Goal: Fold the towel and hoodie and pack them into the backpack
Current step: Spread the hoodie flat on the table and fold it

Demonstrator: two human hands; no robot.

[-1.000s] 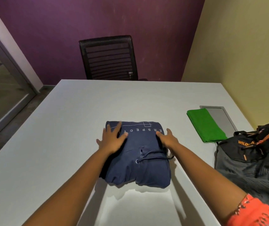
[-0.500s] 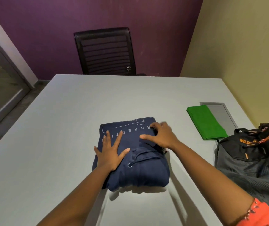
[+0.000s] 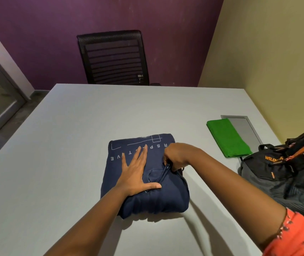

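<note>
Under my left hand the folded hoodie lies in the middle of the desk; my fingers are spread straight and pressed flat on its top so the soft bundle cannot spring open. My right hand is curled over the right side of the bundle, pinching the dark drawstring, I judge to tuck it in so nothing dangles when I pack. It is thick navy knit, squared off into a plump packet with rounded, puffy edges nearest me and pale printed letters across the far half. Off to the right, well apart, the green towel sits already folded into a thin, flat strip with a nappy surface, partly overlying a flat grey panel. Just beyond it the backpack slumps at the desk's right edge, black and grey woven fabric with orange trim, waiting for both. A black mesh-backed chair stands at the far side.
</note>
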